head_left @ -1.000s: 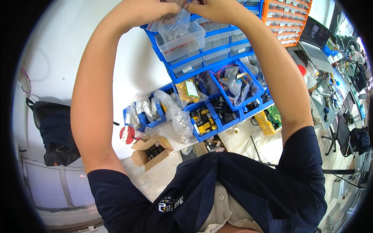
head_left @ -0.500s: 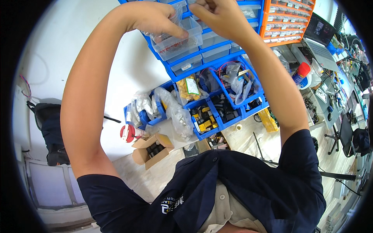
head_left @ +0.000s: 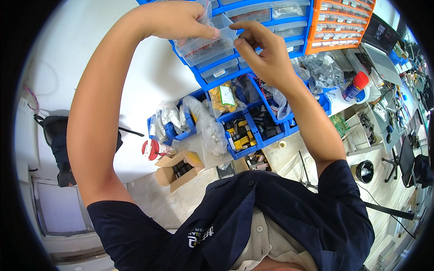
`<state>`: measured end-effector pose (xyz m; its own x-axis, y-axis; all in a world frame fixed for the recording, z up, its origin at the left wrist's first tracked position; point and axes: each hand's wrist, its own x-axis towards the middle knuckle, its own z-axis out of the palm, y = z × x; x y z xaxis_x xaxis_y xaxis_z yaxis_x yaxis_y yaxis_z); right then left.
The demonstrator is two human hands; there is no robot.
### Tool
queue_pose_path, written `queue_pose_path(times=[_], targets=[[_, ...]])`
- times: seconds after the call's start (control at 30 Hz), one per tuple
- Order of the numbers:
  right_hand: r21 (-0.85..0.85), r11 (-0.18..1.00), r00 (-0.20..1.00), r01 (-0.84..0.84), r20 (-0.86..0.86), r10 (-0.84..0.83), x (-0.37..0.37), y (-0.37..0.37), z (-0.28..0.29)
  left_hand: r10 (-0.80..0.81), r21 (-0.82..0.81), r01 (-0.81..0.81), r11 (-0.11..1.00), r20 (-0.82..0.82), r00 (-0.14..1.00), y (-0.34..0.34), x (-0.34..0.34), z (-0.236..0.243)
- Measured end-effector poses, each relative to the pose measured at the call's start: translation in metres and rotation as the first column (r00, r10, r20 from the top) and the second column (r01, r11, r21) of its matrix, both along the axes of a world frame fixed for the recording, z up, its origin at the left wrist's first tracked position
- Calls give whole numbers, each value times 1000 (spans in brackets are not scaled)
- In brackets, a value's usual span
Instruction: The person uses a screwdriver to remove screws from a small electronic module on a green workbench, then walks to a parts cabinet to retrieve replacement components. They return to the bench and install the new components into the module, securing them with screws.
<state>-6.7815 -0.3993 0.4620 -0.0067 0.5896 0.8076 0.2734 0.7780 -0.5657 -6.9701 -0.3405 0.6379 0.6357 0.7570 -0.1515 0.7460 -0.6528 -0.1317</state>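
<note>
Now, left hand [head_left: 190, 21]: we are holding it over the pulled-out drawer [head_left: 217, 53], with the thumb lying across the drawer's open top.
Left fingers: we are bending them beside the clear bag [head_left: 206, 12], whose plastic is showing near the thumb; we cannot tell whether they are gripping it.
Clear bag: its upper part is sticking up next to our left hand, above the drawer.
Drawer: it is jutting from the blue cabinet [head_left: 289, 30], and plastic with red marks is showing through its clear wall.
Right hand [head_left: 266, 52]: we are holding it just right of the drawer, its thumb and forefinger standing apart with nothing between them, the other fingers curling; we cannot tell whether the forefinger is touching the drawer.
Blue bins [head_left: 260, 144]: they are sitting below the cabinet on the white bench [head_left: 208, 162], holding black and yellow parts.
Bag of yellow pieces [head_left: 219, 101]: it is lying just under the cabinet, at the bins.
Cardboard box [head_left: 183, 182]: it is standing open near the bench, holding dark pieces.
Orange cabinet [head_left: 341, 25]: it is standing right of the blue one.
Spray can [head_left: 355, 86]: it is standing farther right, wearing a red cap.
</note>
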Motion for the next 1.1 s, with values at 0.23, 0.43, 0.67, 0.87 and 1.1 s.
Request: queue_pose_path(times=[0.23, 0.43, 0.67, 0.87, 1.1], targets=[[35, 999, 995, -23, -101, 26, -13, 0, -5, 4, 83, -8, 997, 49, 999, 0, -6, -14], [-46, 997, 994, -65, -89, 60, -8, -11, -7, 14, 84, -20, 996, 72, 997, 6, -8, -14], [17, 999, 987, -52, -154, 54, -12, -10, -12, 24, 105, -29, 994, 52, 998, 4, -3, -18], [16, 998, 983, -68, -169, 69, -13, -15, -14, 24, 116, -31, 993, 64, 998, 4, -3, -17], [-25, 993, 969, -116, -222, 108, -15, -21, -12, 82, -36, -79, 996, 111, 990, -25, 3, 13]])
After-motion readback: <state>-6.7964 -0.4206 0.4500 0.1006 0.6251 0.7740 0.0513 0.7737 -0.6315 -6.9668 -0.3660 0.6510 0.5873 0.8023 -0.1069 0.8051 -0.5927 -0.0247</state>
